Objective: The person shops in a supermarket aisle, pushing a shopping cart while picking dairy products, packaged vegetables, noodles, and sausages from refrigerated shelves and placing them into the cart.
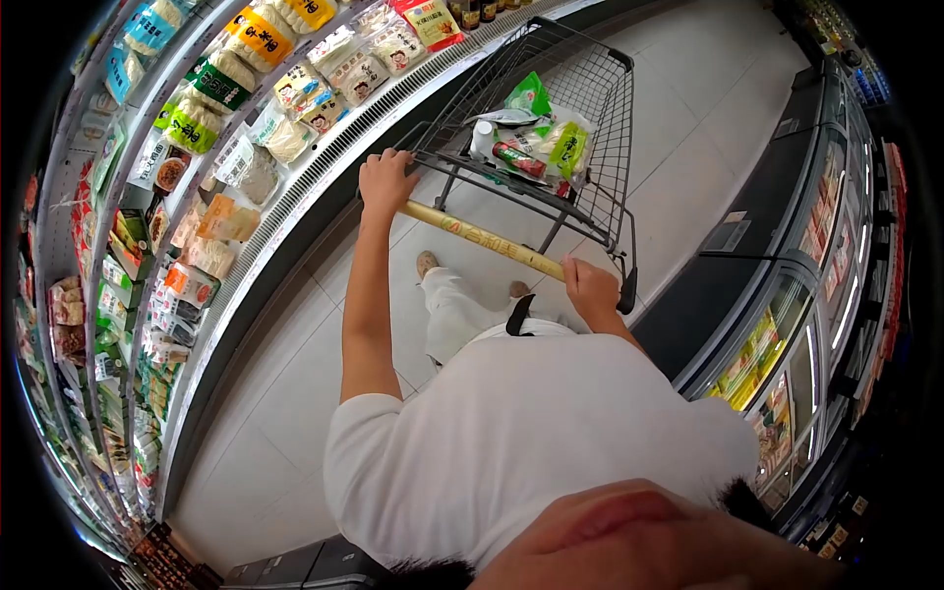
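Note:
A shopping cart with a dark wire basket stands in front of me. Its yellow handle runs slantwise between my hands. My left hand is wrapped round the handle's left end. Round the right end, my right hand is closed, its fingers partly hidden. Inside the basket lie a green bag, a white bottle, a red-and-green package and a clear bag with a green label.
Along the left runs an open refrigerated shelf with packs of noodles and other bagged food. Glass-fronted freezer cases line the right. Pale floor tiles lie between them.

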Demonstrator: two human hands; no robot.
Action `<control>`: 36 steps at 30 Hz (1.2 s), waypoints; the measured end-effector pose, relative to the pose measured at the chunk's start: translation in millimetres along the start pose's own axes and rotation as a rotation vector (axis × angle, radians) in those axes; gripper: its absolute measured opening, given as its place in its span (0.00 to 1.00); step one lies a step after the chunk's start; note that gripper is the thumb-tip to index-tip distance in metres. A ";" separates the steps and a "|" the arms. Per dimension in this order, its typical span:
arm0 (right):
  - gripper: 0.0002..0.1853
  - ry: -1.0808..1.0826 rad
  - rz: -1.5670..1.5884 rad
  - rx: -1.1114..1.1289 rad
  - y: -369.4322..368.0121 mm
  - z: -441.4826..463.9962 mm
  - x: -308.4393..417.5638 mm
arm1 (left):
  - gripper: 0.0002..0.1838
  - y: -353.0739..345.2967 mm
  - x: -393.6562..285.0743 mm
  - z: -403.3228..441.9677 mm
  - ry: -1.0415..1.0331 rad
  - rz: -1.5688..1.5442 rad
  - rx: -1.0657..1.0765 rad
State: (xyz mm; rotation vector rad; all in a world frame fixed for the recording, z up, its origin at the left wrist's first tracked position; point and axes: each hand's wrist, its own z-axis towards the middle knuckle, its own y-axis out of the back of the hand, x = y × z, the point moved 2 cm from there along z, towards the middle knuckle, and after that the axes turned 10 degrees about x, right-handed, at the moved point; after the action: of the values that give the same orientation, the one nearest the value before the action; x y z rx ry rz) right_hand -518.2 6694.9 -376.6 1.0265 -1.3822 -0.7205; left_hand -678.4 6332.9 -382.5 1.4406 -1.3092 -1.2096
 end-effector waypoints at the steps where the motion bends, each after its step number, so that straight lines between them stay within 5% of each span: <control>1: 0.23 0.001 0.017 0.017 1.1 -5.2 -6.7 | 0.19 -2.9 -3.4 -14.3 0.017 -0.001 -0.022; 36: 0.19 0.747 -0.163 0.016 48.7 -111.1 -121.1 | 0.24 -98.9 -150.2 -389.6 0.718 -0.111 -0.072</control>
State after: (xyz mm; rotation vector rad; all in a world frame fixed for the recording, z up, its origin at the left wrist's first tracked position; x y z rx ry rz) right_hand -428.7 6841.1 -374.6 1.2608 -0.6633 -0.3710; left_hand -276.2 6482.7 -383.4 1.6893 -0.6914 -0.6806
